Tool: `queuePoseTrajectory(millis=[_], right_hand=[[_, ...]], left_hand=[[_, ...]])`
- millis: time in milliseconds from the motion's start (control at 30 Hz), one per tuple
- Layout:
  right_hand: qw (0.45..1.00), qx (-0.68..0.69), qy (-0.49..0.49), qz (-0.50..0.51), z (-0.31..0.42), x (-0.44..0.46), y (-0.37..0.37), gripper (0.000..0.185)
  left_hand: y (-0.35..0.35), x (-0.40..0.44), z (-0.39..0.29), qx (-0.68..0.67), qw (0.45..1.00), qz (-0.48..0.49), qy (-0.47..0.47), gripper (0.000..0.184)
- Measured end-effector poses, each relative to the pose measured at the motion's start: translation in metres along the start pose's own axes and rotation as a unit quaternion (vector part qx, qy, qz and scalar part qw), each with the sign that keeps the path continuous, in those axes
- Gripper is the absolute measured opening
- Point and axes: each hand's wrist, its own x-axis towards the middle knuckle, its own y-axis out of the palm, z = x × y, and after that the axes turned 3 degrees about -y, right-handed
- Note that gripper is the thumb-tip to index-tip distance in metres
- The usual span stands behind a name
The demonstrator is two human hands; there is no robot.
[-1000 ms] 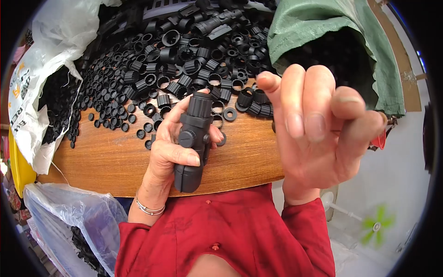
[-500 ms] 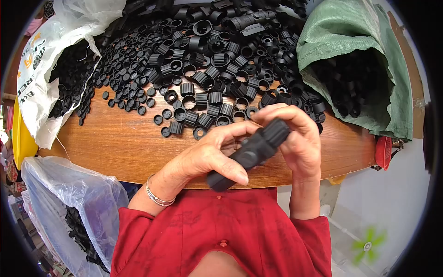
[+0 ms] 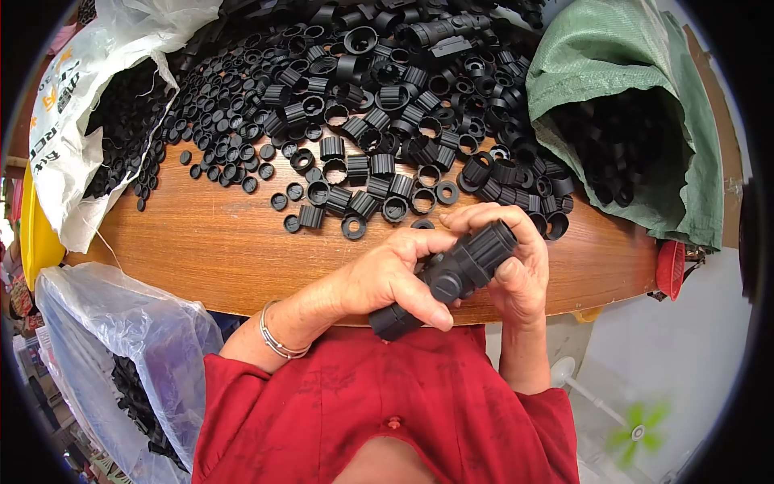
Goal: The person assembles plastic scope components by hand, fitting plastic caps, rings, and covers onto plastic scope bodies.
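Both hands hold a black plastic scope-like tube (image 3: 466,264) in front of my chest, over the table's near edge. It is tilted, with its ribbed, open-ended collar at the upper right and a round cap on its side facing up. My left hand (image 3: 393,278) is closed around the lower-left half, thumb across the top. Around the ribbed collar, my right hand (image 3: 526,270) is closed with its thumb on the near side and fingers curled over the far side. Just beyond the hands lie loose ribbed black rings (image 3: 394,209).
Black rings and small round caps (image 3: 230,171) cover the far part of the wooden table (image 3: 201,266). A similar scope-like tube (image 3: 443,32) lies at the back. A white sack (image 3: 60,161) and green sack (image 3: 693,161) of parts flank them. A clear plastic bag (image 3: 121,298) hangs lower left.
The tube has turned slightly, so its side cap and the opening of the ribbed collar now show more. My right hand has shifted slightly down and left along with it.
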Motion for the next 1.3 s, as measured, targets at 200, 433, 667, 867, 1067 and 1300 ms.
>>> queuePoseTrajectory(millis=[200,433,667,867,1067,1300], right_hand=[[0.999,-0.009,-0.026,0.041,-0.004,0.005,-0.001,0.061],[0.998,-0.049,-0.045,-0.019,-0.008,-0.007,0.008,0.064],[0.998,-0.024,-0.029,-0.06,-0.012,-0.019,0.01,0.064],[0.998,-0.02,-0.034,-0.053,-0.014,-0.014,0.008,0.063],[0.999,0.013,-0.026,-0.031,-0.018,-0.007,0.008,0.057],[0.999,0.035,-0.023,-0.034,-0.017,-0.003,0.012,0.054]], left_hand=[[-0.005,-0.005,-0.007,0.048,0.999,-0.001,-0.024,0.061],[0.001,-0.002,-0.004,0.139,0.984,-0.072,0.085,0.051],[-0.002,0.003,0.009,0.225,0.965,-0.078,0.114,0.066],[0.004,-0.001,-0.009,-0.02,1.0,-0.02,0.005,0.073],[0.001,-0.004,-0.012,-0.008,0.999,-0.03,0.012,0.073],[-0.002,-0.005,-0.012,-0.026,0.999,-0.018,0.021,0.076]])
